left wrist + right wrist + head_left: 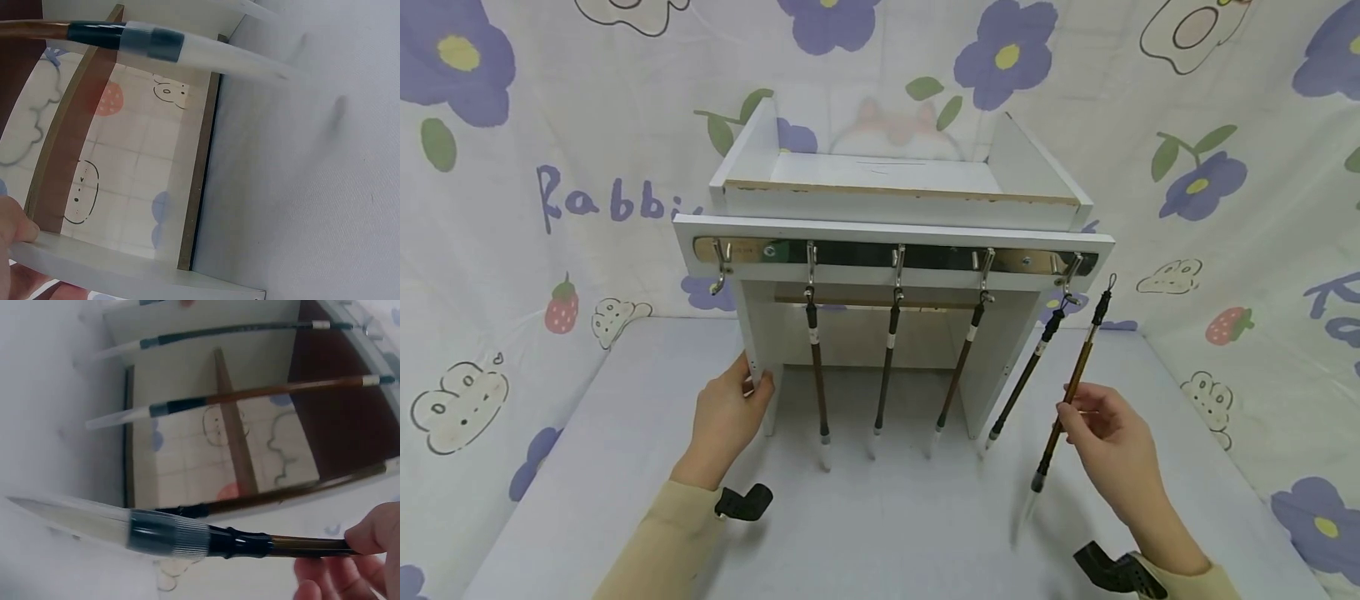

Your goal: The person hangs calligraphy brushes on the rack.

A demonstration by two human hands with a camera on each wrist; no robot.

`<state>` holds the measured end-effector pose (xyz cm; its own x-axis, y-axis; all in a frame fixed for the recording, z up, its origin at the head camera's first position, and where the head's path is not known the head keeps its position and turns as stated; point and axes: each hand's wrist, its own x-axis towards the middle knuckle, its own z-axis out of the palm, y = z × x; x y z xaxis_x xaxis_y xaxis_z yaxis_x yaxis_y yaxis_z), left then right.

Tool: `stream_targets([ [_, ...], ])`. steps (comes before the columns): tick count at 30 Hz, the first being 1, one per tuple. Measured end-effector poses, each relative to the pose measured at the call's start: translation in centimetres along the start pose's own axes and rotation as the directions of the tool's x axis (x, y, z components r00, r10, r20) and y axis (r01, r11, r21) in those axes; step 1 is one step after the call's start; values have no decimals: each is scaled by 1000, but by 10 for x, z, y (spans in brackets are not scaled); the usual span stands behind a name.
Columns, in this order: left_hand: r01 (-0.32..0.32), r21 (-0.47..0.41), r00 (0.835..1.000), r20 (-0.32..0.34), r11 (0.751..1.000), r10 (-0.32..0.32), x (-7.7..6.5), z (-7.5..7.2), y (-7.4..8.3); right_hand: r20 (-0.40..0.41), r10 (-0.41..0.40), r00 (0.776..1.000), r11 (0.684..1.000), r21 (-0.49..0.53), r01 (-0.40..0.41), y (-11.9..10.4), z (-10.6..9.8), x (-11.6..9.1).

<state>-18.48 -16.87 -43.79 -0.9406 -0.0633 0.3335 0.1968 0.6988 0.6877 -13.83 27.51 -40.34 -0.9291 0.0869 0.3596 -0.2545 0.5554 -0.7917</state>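
Note:
My right hand [1112, 442] pinches a calligraphy brush [1081, 371] by its brown handle, between thumb and fingers. The brush leans, its hanging loop up near the right end of the rack and its pale bristles down, in a clear cap in the right wrist view. A white wooden rack [895, 229] stands in front of me, with a shiny strip of metal hooks [898, 258] along its front. Several other brushes, one a dark brush [887, 367], hang tip down from hooks; the leftmost hook [721, 267] is bare. With my left hand [722, 421] I grip the rack's left side panel [760, 333].
The rack stands on a white tabletop [880, 517] and has an open upper tray [902, 200]. Behind and beside it hangs a white cloth [625, 108] printed with purple flowers, strawberries and rabbits. Each wrist wears a black camera mount [743, 502].

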Motion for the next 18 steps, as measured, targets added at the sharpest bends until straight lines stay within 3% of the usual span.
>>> stream_targets([
  [9,6,-9,1000,9,1000,-6,0,0,2,-169,-134,976,991,5,137,-27,-1,-7],
  [18,10,-4,1000,4,1000,-10,0,0,1,-163,-250,955,960,86,266,-42,1,-11],
])
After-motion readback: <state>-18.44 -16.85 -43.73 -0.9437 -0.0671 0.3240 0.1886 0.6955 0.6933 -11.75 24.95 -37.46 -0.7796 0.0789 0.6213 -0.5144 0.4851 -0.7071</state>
